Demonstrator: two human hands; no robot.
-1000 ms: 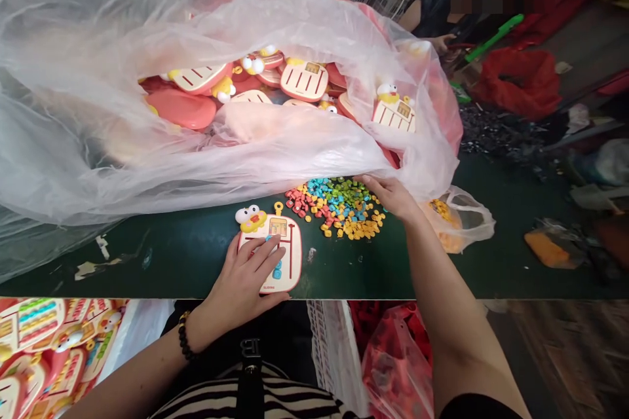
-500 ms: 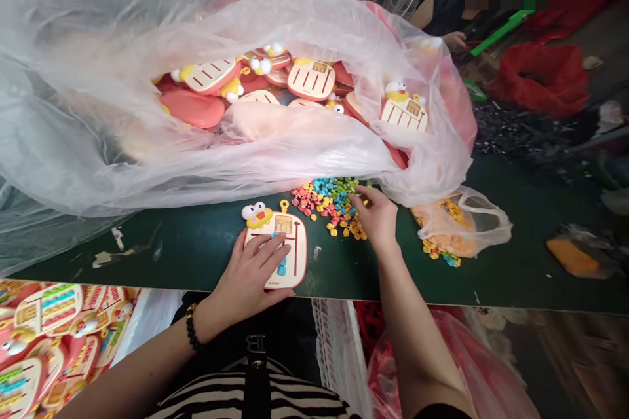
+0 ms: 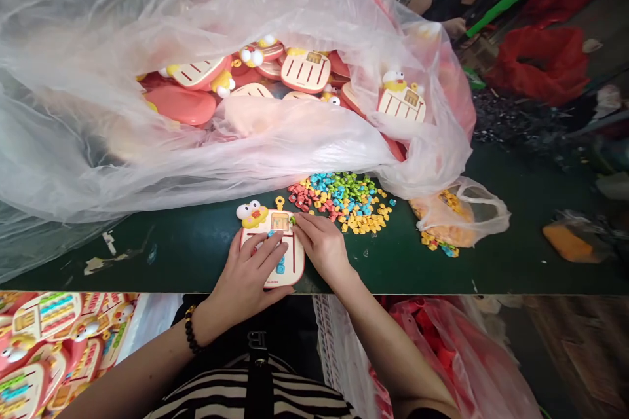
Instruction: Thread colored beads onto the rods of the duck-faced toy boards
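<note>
Right hand point(image 3: 322, 247) has moved from the peg pile point(image 3: 344, 200) to the board, fingertips pinched on a green peg point(image 3: 293, 220) at its upper right corner | left hand point(image 3: 248, 278) lies spread open, pressing the duck toy board point(image 3: 297, 268) | board sits near the tabletop's point(image 3: 393, 268) front edge

Straight in front of you, at the lower centre of the frame, the flat cream plastic peg board point(image 3: 272, 262) lies on the dark green table point(image 3: 511, 268), under your left hand point(image 3: 248, 268), with your right hand point(image 3: 322, 249) touching its upper right corner. Behind the board sits the loose heap of multicoloured plastic pegs point(image 3: 339, 200); the small clear plastic bag of yellow pegs point(image 3: 457, 219) lies to the heap's right. The large clear plastic bag point(image 3: 196, 170) spreads across the upper left, holding pink-backed toy boards point(image 3: 304, 72), while a stack of colourful boards point(image 3: 49, 334) sits below the table edge at lower left.
</note>
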